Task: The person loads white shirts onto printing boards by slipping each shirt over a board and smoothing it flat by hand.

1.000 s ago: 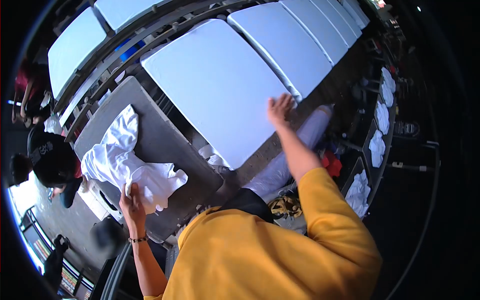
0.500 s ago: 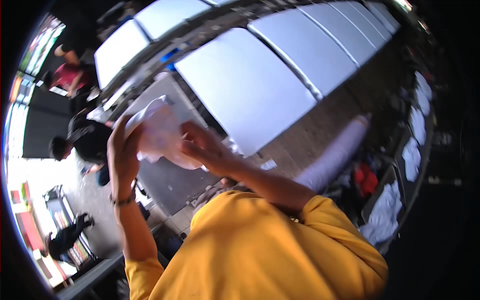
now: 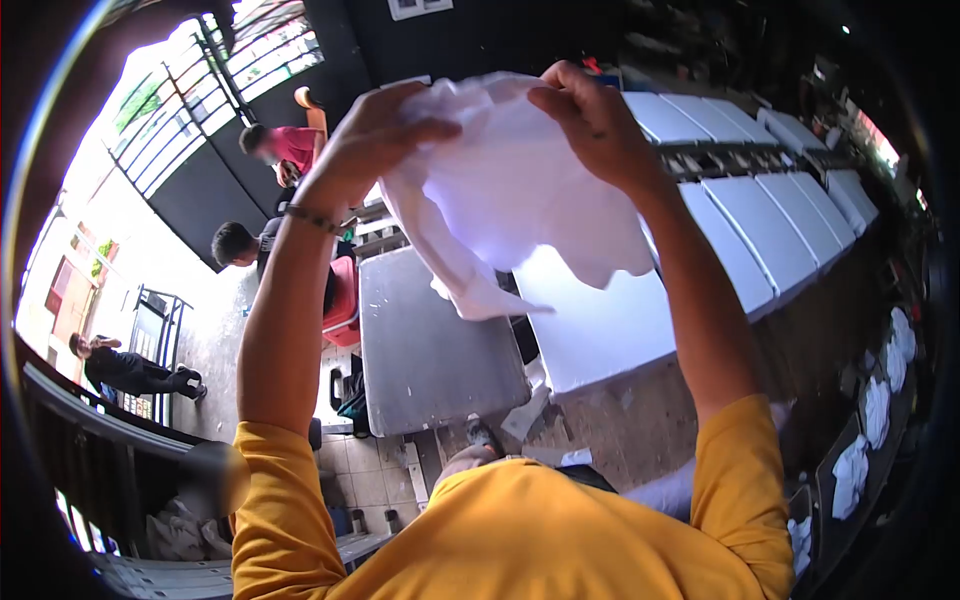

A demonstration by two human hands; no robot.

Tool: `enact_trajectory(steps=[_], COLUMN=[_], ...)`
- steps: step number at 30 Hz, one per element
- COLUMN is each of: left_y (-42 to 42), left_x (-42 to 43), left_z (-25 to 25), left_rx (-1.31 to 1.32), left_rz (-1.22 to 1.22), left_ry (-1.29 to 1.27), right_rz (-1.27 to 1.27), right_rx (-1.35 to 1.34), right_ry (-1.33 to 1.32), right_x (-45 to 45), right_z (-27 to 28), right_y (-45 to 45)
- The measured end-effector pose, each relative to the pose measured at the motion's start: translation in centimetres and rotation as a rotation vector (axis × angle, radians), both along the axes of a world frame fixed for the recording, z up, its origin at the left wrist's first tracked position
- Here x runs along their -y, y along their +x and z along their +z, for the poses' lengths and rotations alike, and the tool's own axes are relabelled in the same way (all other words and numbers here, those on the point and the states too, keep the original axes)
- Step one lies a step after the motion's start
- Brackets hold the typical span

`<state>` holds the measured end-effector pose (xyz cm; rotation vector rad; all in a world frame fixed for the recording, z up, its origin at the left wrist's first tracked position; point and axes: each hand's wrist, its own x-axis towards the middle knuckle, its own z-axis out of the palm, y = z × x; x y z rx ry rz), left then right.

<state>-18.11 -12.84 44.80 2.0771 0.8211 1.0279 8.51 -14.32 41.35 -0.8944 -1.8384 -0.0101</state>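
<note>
A thin white cloth (image 3: 540,190) hangs spread between my raised hands, its lower edge uneven and one corner dangling at the bottom. My left hand (image 3: 370,140), with a dark bracelet at the wrist, grips the upper left part of it. At the upper right edge, my right hand (image 3: 600,125) pinches the cloth between thumb and fingers. Below the cloth stands a worn grey table (image 3: 440,350). Part of a white flat-topped table (image 3: 600,325) is hidden behind the fabric.
More white panels (image 3: 790,215) run in rows to the right. White cloth pieces (image 3: 850,475) lie along a ledge at far right. Several people, one in a red shirt (image 3: 292,150), are at the left. A red cooler (image 3: 342,300) stands beside the grey table.
Both hands have risen and moved apart, so the bunched cloth is now opened out and hanging. The view has tilted up and turned.
</note>
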Motion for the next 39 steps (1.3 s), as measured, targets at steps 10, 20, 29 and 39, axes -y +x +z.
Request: enact_trajectory(steps=[10,20,29,39], left_y=[-0.2,2.0,-4.2,-18.2], left_x=[2.9,4.3,6.8,-11.5], left_z=[-1.2,-1.1,1.9,2.8], left_rx=[-0.268,0.237,0.086,-0.540], left_rz=[-0.081,-0.308,0.397,0.549], left_ry=[0.151,0.309,0.375,0.964], right_rz=[-0.820,0.942,-0.024,-0.407], right_rx=[0.505,-0.443,0.072,0.278], right_ry=[0.270,-0.780,-0.555,-0.199], right_x=[-3.2,4.6,13.5,-6.2], right_z=[5.2,-0.1,-11.9,-7.5], right_y=[11.1,-5.3,-7.0,-3.3])
